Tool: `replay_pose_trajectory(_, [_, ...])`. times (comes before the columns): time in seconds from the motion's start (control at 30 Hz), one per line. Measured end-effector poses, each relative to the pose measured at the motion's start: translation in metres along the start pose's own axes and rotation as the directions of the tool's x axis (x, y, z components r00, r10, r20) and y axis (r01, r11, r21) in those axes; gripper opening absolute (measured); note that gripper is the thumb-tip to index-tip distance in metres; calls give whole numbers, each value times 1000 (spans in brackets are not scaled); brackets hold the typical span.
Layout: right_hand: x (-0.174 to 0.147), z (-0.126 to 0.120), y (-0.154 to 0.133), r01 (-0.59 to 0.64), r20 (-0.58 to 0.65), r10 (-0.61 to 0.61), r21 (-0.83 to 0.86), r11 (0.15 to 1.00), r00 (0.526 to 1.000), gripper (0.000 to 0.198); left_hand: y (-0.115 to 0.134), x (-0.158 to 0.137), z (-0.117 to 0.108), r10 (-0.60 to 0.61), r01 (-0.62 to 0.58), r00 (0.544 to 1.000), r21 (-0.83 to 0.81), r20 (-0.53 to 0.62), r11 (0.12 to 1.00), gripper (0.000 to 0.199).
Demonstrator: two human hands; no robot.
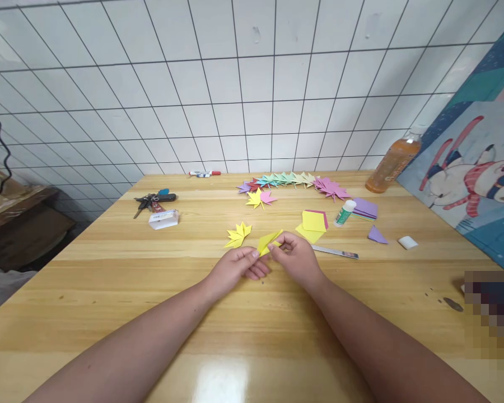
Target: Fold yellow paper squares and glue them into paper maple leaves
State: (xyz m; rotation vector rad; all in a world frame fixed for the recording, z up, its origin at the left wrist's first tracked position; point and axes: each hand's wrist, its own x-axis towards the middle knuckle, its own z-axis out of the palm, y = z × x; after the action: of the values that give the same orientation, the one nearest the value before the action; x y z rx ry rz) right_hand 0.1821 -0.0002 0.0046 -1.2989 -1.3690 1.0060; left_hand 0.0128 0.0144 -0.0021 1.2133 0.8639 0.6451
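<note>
Between my two hands is a folded piece of yellow paper, held above the middle of the table. My left hand pinches its lower left edge between thumb and fingers. My right hand grips its right side, thumb on top. Just beyond my left hand lies a yellow folded paper leaf with several points. Past my right hand are square sheets of yellow paper over a dark pink one. A craft knife or ruler-like metal strip lies beside my right hand.
A row of coloured folded leaves lines the back. To the right are a glue stick, purple papers, a purple folded piece, an eraser-like white block and a bottle. Keys, a small box and markers are left.
</note>
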Motion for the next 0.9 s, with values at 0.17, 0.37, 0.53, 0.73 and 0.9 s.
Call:
replay_pose_trajectory(0.17, [2,-1,0,16,-27,-17,-12,1000,1000,15,2,-1,-1,11,-11,1000,-28,-6,1000,39])
replay_pose_trajectory(0.37, [0,2,-1,-9,-17,8,-20,1000,1000,15,-5,3,1,44,-40,998,91,-37,995,32])
replay_pose_trajectory(0.53, [-1,5,1,3,-51,-5,-55,998,999,14,-5,5,0,-15,18,997,45,-72,999,32])
replay_pose_trajectory(0.73, [-1,3,1,0,-9,0,-25,1000,1000,14,2,1,3,22,-19,999,46,-46,999,35])
replay_pose_trajectory(0.9, [-3,5,1,53,10,-53,-56,997,999,11,4,0,6,41,-35,992,47,-122,998,34])
